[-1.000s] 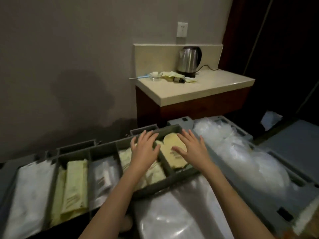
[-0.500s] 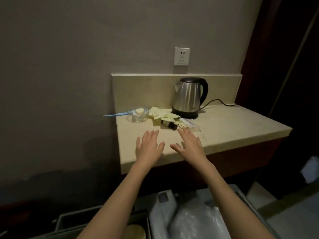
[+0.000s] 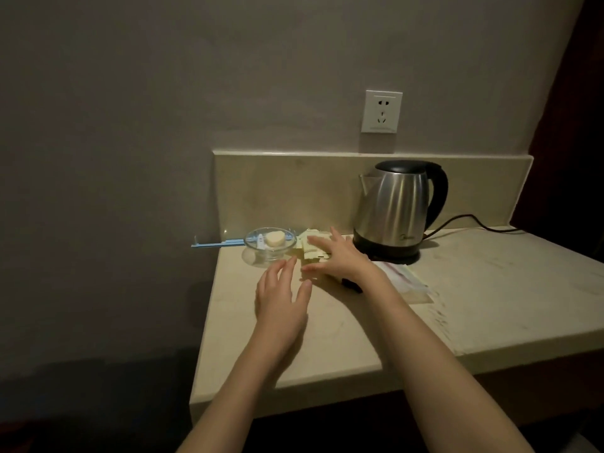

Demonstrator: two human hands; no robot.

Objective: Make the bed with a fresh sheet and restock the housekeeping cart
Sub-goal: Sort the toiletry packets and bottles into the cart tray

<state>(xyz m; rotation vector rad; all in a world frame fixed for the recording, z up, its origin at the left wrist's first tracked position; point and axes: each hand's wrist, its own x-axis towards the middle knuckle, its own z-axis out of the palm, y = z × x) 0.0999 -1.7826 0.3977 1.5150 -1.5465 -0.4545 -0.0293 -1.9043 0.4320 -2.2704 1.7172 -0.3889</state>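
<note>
A few pale yellow sachets (image 3: 312, 248) lie on the beige counter (image 3: 359, 328) between a glass dish and a kettle. My right hand (image 3: 336, 255) reaches over them with straight fingers resting on the packets. A small dark bottle (image 3: 352, 284) peeks out from under my right wrist. My left hand (image 3: 282, 297) hovers just above the counter, fingers straight, a little short of the sachets and the dish. The housekeeping cart is out of view.
A glass dish (image 3: 270, 246) holding a round soap and a small white item stands at the counter's back left, with a blue toothbrush (image 3: 217, 245) sticking out over the edge. A steel kettle (image 3: 397, 209) on its base stands right of my hands, its cord trailing right. A flat clear packet (image 3: 405, 281) lies in front of it.
My view rose from the cart's compartments to the counter and drew closer. Both hands moved forward from the counter's front; my right hand now lies on the sachets.
</note>
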